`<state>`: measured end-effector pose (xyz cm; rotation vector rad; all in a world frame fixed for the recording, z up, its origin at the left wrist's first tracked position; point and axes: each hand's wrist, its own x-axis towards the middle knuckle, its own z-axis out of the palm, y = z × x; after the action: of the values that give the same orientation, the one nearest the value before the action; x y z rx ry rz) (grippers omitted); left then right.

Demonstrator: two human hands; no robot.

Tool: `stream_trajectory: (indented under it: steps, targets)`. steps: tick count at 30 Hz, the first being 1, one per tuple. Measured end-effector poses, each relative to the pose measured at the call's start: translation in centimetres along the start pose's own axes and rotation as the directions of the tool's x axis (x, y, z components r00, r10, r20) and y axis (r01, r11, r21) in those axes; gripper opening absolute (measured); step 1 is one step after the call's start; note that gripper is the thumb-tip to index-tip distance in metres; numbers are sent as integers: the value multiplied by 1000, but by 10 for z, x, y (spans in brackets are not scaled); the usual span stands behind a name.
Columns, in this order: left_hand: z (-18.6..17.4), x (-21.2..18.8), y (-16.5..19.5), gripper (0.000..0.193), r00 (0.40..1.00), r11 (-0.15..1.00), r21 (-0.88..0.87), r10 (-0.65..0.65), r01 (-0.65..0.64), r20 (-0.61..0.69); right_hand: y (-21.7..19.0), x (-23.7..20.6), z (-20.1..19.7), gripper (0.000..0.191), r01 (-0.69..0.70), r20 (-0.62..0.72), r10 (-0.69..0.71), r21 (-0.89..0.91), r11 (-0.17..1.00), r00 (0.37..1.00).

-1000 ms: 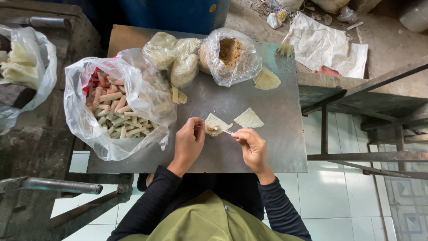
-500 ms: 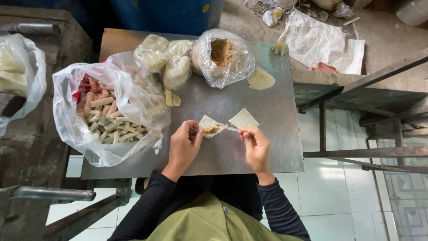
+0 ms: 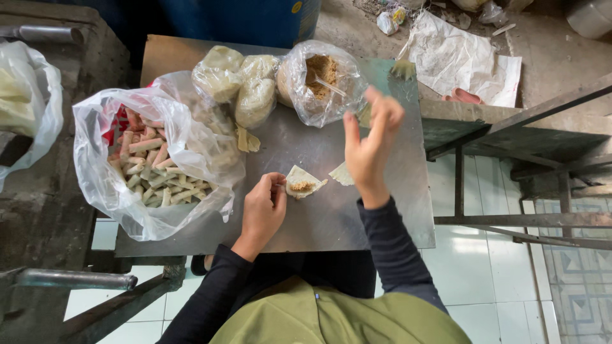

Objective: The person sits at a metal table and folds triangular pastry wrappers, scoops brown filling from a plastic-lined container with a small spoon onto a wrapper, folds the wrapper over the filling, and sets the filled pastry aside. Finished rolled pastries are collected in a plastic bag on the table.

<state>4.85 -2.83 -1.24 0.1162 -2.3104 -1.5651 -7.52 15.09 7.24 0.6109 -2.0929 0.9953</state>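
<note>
The left hand [image 3: 264, 207] pinches the near-left corner of the pale triangular dough wrapper with brown filling [image 3: 302, 183], lying mid-counter on the grey metal counter [image 3: 319, 223]. The right hand [image 3: 373, 143] hovers raised and loose, fingers spread, empty, just right of the wrapper and farther from it.

White bag [image 3: 25, 108] at far left is cut off by the frame edge, contents just a pale blur. Right hand [image 3: 373, 143] is raised & motion-blurred, so can't tell if fingertips hold anything. Left hand's [image 3: 262, 210] fingertips hide the wrapper's [image 3: 303, 181] near corner.
</note>
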Motion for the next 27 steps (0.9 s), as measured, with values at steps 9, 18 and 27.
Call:
stream_trajectory:
  steps: [9,18,27]
  targets:
    - [0,-1,-7,20,999,999,0,39,-40,-21,-39,-95,-7,18,31,605,-59,56,998,794]
    - [-3,-3,-2,17,999,999,-13,32,-32,6,-9,-101,-20,12,-39,370,87,-136,990,925]
    - [-1,-4,1,18,1000,1000,12,0,0,10,36,-97,-37,11,-25,340,127,-288,957,932]
